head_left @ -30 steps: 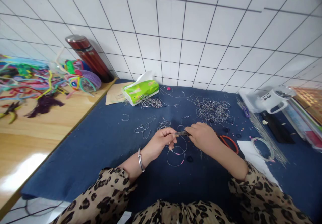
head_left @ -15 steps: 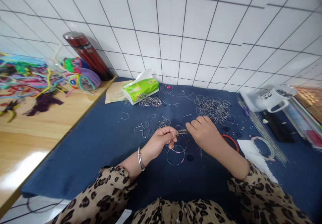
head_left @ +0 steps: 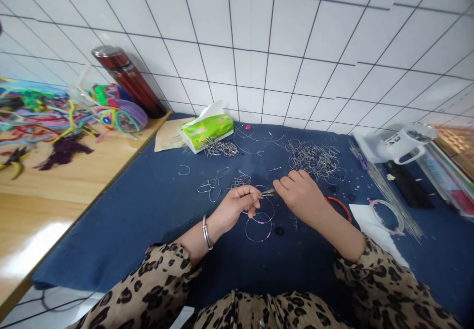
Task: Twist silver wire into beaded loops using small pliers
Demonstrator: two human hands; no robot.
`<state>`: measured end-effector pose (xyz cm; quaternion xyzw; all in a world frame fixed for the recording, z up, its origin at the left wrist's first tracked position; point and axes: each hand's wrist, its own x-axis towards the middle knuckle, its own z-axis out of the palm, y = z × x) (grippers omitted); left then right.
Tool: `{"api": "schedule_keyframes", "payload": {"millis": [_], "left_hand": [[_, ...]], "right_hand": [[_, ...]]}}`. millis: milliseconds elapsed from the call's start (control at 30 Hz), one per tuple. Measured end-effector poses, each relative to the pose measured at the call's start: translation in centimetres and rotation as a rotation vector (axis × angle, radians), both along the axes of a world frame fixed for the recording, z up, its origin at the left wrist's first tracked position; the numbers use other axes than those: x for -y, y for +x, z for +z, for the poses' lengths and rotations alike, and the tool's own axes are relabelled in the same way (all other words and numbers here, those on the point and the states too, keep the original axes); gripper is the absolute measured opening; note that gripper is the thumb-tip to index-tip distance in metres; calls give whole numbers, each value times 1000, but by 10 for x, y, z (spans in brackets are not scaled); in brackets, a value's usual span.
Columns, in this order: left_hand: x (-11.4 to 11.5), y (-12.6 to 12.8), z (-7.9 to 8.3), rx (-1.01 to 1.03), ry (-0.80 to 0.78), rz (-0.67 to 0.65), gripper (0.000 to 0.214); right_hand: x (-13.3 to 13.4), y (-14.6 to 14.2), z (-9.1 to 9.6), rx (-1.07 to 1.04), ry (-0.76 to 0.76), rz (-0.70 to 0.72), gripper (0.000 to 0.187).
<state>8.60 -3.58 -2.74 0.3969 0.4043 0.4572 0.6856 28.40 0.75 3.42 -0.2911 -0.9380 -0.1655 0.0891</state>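
My right hand (head_left: 298, 191) is closed around pliers (head_left: 267, 192) whose slim jaws point left; a red-orange handle shows beyond the wrist. Between thumb and fingers, my left hand (head_left: 244, 201) pinches a thin wire at the tips of the jaws. A wire loop (head_left: 274, 210) hangs below the fingers. Overlapping it is a thin wire ring (head_left: 247, 235) with small pink beads. Exactly how the jaws meet the wire is too small to make out. Just beyond my left hand lies a small cluster of bent wires (head_left: 241, 178).
A tangled heap of wire pieces (head_left: 314, 160) lies behind my right hand. Toward the wall are a green tissue pack (head_left: 207, 130) and a red thermos (head_left: 129, 80). To the right are straight wires (head_left: 394, 201), a coil (head_left: 387, 216) and a white mug (head_left: 405, 144).
Both hands keep almost the same place and grip. The pliers' jaws have turned slightly, and the hanging wire loop has shifted a little.
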Motion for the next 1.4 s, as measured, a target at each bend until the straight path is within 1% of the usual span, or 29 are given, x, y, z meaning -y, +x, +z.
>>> {"api": "schedule_keyframes", "payload": {"millis": [267,533,767,867,1100,1300,1400], "left_hand": [[0,-1,1,10,13,-5,10],[-2,-5,0,-14,24,-62,8],[-4,-8,0,7,-16,-102,9],[-4,-8,0,10,-29,-99,11],[-4,-7,-1,50,-79,-103,11],[-4,-7,0,26,-68,-113,11],[-5,-9,-1,6,-67,-103,11]], "right_hand": [[-2,0,-3,4,36,18,24],[-6,2,-8,3,62,72,24],[-9,3,-14,-3,91,112,23],[-11,4,-16,-15,91,119,23],[-11,4,-17,-38,58,107,23],[-13,3,-14,-35,-28,81,22],[-12,3,-12,-26,-45,80,22]]}}
